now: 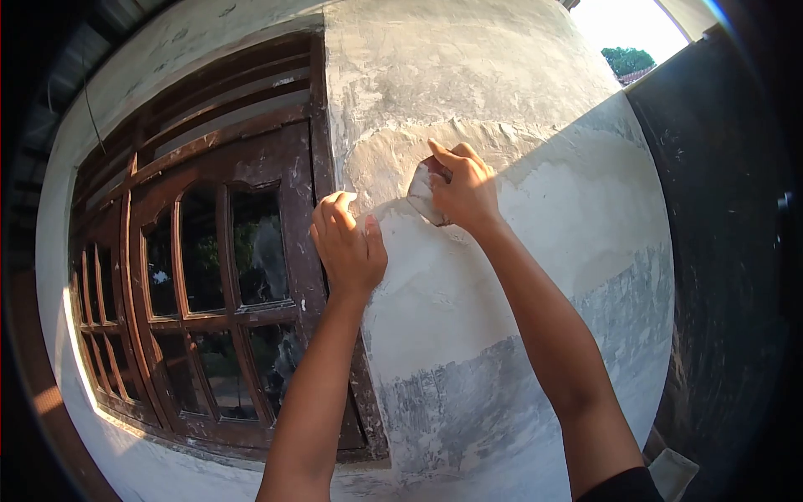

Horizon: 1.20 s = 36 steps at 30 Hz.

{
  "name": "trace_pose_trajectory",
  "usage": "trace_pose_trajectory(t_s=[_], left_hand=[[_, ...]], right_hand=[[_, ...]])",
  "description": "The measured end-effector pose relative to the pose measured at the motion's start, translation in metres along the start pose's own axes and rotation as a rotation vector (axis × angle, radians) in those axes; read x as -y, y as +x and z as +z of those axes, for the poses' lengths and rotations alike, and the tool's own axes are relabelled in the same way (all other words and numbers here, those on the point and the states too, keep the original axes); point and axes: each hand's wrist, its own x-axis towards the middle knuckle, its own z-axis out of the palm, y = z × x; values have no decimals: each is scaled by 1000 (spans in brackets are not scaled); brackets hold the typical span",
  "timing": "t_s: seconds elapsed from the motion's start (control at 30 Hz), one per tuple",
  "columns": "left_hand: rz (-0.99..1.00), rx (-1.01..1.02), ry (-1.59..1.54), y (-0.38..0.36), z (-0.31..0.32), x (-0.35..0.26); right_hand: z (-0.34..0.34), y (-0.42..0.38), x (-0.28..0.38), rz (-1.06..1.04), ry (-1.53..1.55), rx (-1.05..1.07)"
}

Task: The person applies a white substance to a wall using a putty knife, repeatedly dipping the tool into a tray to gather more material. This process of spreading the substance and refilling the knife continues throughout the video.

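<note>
Right hand closed round a pale scraper pad, pressed flat against the plastered wall — left hand loosely curled, empty, steadying beside the wooden window frame.

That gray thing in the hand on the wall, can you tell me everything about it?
The gray pad is a small, flat, rounded piece, pale gray with a whitish dusty face, maybe sandpaper or a sponge. The right hand grips it, fingers curled over its top edge, and presses it flat against the plastered wall, right of the brown window frame. Most of it is hidden.
</note>
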Motion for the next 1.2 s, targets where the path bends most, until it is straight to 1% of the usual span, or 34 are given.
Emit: trace_pose_trajectory(t_s=[0.07, 0.1, 0.13, 0.2, 0.23, 0.27, 0.33, 0.37, 0.4, 0.47, 0.5, 0.53, 0.6, 0.63, 0.67, 0.73, 0.8, 0.87, 0.93, 1.0, 1.07, 1.1, 1.13, 1.2], left_hand=[[-2, 2, -10, 1, -1, -2], [-4, 9, -22, 1, -1, -3], [-4, 9, -22, 1, 0, -1], [50, -9, 47, 0, 2, 3], [49, -8, 46, 0, 3, 2], [33, -7, 34, 0, 2, 1], [15, -9, 30, 0, 1, 1], [8, -5, 12, 0, 1, 1], [2, -1, -8, 0, 1, 0], [25, -13, 25, -1, 3, 3], [54, -23, 59, 0, 3, 3], [56, -21, 57, 0, 2, 1], [-6, 6, 17, 1, -1, -3], [-5, 2, 21, 2, -2, -2], [-12, -1, 14, 2, -1, -2], [-24, -2, 2, 0, 0, -2], [-4, -24, 24, 0, 1, 0], [-22, -12, 20, 1, 1, -2], [-44, -2, 20, 1, 0, -1], [-55, -23, 22, 1, 2, 0], [-59, -18, 20, 1, 2, -1], [-58, -11, 21, 1, 1, -1], [-56, -8, 21, 1, 1, -2], [-56, -20, 29, 1, 1, -2]], right_hand=[[-4, 15, -18, 228, -19, -113], [-9, 18, -17, 238, -4, -171], [-7, 16, -11, 239, -4, -171], [3, 5, 7, 58, 148, -105], [8, 1, 9, 4, 117, -21], [7, 3, 5, 12, 117, -23], [2, 15, -7, 229, -9, -156], [-2, 19, -11, 271, 19, -215], [-3, 18, -5, 271, 19, -217], [1, 8, 16, 198, 300, -46], [5, 2, 22, 116, 210, 16], [13, 0, 15, 54, 92, -29], [6, 11, 0, 247, 25, -193], [1, 16, -6, 302, -7, -262], [4, 14, -6, 303, -6, -262], [4, 4, 9, 222, 165, -164], [17, -10, 16, 114, 124, -69], [12, -6, 3, 299, 88, -94], [-8, 2, -2, 479, 37, -183], [-8, -2, 1, 469, 88, -203], [2, -15, 15, 247, 150, -40], [6, -18, 15, 271, 98, 15], [3, -18, 9, 274, 99, 13], [-13, -10, -10, 612, 111, -117]])
